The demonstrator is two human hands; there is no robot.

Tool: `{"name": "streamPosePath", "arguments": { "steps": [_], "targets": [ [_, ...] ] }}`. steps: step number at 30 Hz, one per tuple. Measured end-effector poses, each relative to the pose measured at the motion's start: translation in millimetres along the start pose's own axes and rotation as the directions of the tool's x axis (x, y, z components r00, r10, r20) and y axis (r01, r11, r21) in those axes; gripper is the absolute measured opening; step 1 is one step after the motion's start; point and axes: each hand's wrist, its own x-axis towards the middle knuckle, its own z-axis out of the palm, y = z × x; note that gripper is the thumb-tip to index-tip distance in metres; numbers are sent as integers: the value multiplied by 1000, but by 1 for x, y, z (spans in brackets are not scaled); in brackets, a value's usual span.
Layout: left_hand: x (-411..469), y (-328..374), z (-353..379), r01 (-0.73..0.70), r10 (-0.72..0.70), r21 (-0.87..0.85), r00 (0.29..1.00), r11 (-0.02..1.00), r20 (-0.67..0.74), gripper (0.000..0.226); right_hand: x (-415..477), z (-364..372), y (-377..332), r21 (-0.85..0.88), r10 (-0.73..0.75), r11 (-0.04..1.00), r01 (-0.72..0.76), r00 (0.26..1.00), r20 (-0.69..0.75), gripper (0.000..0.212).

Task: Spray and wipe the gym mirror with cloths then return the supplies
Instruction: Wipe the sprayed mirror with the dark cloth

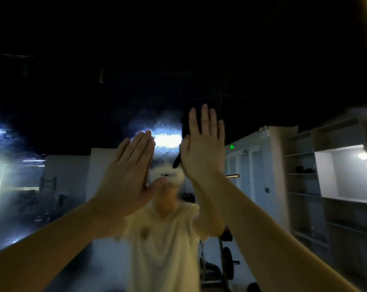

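On smeary mirror [77, 127]: right hand [203, 148] presses dark cloth [185, 125].

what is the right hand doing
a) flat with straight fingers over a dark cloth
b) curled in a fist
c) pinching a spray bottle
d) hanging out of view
a: the right hand is raised flat, its fingers straight, and a dark cloth shows from under its edge.
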Motion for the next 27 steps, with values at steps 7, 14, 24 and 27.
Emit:
{"name": "streamPosePath", "arguments": {
  "steps": [7, 14, 24, 27],
  "targets": [
    [-24, -15, -15, 169, -171, -28, 981, 985, -94, 68, -32, 3, -46, -36, -493, 866, 499, 863, 116, 69],
    [-26, -14, 1, 155, -155, 28, 988, 987, -10, 88, -37, -1, 78, -59, -179, 981, 183, 982, 65, 68],
    [-28, -17, 5, 128, -130, 54, 991, 990, 41, 103, -67, 6, 66, 37, 300, 953, -300, 954, -2, 68],
    [-29, -26, -1, 98, -99, 9, 992, 995, 73, 100, -72, 9, 10, 19, 79, 997, -79, 997, 20, 67]
  ]
}}
